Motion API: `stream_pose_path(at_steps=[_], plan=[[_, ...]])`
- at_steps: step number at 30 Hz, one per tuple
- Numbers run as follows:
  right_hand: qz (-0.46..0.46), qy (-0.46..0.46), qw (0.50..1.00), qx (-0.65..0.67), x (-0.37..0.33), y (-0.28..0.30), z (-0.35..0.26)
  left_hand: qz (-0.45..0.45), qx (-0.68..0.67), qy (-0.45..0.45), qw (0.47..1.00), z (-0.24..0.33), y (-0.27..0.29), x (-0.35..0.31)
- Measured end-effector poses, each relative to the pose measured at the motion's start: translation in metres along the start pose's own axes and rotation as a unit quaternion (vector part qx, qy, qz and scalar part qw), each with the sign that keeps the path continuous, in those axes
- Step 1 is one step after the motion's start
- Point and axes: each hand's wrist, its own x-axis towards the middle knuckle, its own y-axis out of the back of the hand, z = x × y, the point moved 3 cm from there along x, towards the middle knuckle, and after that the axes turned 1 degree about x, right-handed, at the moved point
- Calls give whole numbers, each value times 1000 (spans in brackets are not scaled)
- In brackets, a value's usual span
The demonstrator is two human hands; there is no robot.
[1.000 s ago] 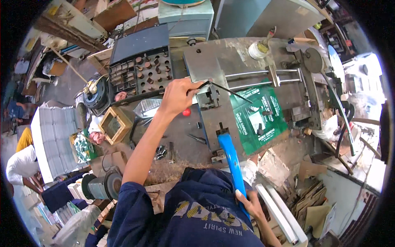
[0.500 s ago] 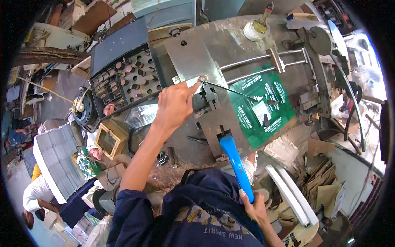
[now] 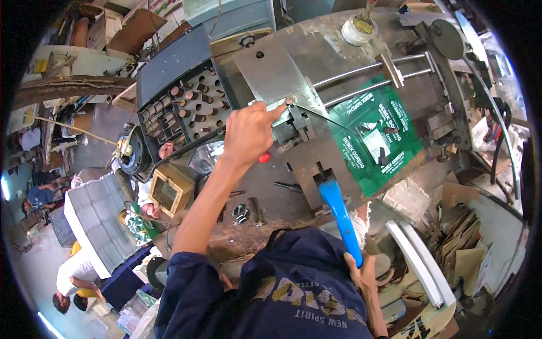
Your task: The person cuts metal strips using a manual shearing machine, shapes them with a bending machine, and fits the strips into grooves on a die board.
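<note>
My left hand (image 3: pixel 248 133) reaches over a grey metal press machine (image 3: pixel 271 79) and pinches a thin dark wire (image 3: pixel 316 116) against the small black die block (image 3: pixel 293 127). A red knob (image 3: pixel 264 157) shows just under that hand. My right hand (image 3: pixel 364 271) grips the lower end of a blue lever handle (image 3: pixel 339 214) that rises to the machine's front edge. A green printed sheet (image 3: pixel 375 135) lies on the bed to the right of the die, under two steel guide rods (image 3: pixel 361 76).
A black tray of cylindrical punches (image 3: pixel 189 110) sits left of the machine. Small bolts (image 3: pixel 240 212) lie on the rusty bench. A white glue pot (image 3: pixel 358 31) stands at the back. Cardboard scraps (image 3: pixel 463 226) pile at right. Other people (image 3: pixel 79 271) sit lower left near stacked grey sheets (image 3: pixel 96 220).
The view has moved closer over the machine. My left hand stays at the die holding the wire; my right hand keeps the blue lever, now lower in view.
</note>
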Motion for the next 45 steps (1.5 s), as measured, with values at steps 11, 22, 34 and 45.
stream_pose_path(at_steps=[11,22,34,45], plan=[[-21,-11,998,-50,4,-1,11,-11,35,-23,999,-7,7,12],[-12,13,999,43,-7,-5,58,43,12,-59,997,-11,5,1],[64,25,996,-58,-13,-6,40,14,10,-37,999,-13,12,9],[106,29,993,-48,-20,2,19,20,17,-51,998,-7,6,3]])
